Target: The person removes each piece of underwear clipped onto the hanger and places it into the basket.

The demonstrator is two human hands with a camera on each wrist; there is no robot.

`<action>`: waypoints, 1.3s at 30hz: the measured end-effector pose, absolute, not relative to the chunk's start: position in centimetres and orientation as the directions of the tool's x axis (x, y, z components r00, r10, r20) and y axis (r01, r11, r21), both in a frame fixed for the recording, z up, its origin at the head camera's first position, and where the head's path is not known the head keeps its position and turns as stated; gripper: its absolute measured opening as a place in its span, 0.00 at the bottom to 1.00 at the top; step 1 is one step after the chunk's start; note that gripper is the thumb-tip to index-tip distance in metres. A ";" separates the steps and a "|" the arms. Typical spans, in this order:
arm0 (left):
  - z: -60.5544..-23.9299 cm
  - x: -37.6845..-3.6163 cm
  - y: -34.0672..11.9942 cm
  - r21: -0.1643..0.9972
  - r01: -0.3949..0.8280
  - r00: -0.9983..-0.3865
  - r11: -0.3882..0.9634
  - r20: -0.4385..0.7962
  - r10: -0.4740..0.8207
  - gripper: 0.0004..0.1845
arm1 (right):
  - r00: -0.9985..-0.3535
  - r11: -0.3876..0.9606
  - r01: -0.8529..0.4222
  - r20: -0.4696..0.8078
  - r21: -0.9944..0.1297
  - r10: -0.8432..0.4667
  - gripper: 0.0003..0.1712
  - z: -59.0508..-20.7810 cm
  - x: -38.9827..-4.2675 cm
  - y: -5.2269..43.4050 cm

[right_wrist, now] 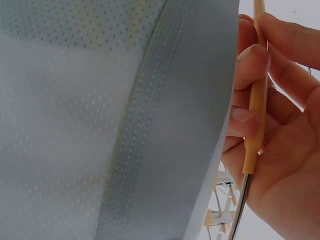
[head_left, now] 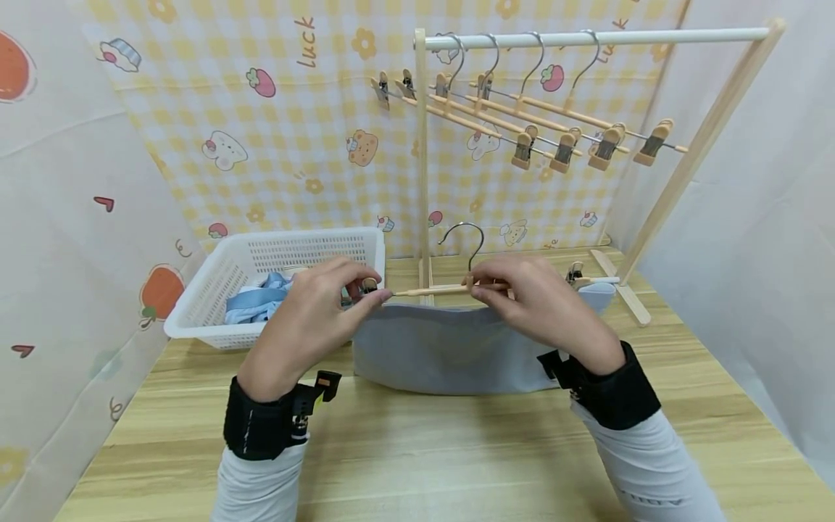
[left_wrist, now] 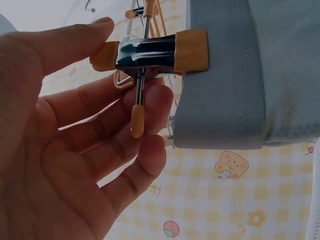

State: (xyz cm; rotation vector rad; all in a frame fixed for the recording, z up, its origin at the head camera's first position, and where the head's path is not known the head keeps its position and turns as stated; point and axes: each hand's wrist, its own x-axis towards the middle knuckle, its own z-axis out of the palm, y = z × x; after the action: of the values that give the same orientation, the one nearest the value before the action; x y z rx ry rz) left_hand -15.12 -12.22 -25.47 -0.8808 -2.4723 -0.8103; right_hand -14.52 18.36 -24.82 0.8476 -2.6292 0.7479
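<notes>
A wooden clip hanger [head_left: 430, 291] with a metal hook is held level above the table, and a grey-blue garment [head_left: 450, 348] hangs from it. My left hand [head_left: 313, 308] pinches the hanger's left clip [left_wrist: 150, 52], whose tan pads sit on the garment's hem [left_wrist: 220, 90]. My right hand [head_left: 531, 297] grips the wooden bar [right_wrist: 257, 105] near its middle, fingers curled round it beside the garment's stitched waistband [right_wrist: 150, 125]. The right clip [head_left: 575, 272] shows past my right hand.
A white plastic basket [head_left: 222, 290] with light blue clothes stands at the left. A wooden rack [head_left: 587, 36] behind carries several empty clip hangers [head_left: 554, 123]. Patterned cloth walls close in the back and sides. The wooden table [head_left: 424, 449] runs toward me.
</notes>
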 end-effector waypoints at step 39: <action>-25.4 -15.2 -12.5 0.343 0.772 -0.604 0.536 0.659 0.448 0.08 | -0.703 0.667 -0.649 0.623 -0.365 -0.343 0.06 -25.6 -14.5 18.9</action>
State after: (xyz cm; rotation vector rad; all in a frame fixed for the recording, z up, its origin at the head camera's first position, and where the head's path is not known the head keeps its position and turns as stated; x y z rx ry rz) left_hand -15.16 -12.45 -25.45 -0.9880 -2.2749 -0.8572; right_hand -14.50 18.91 -25.61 0.7673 -2.3689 0.7940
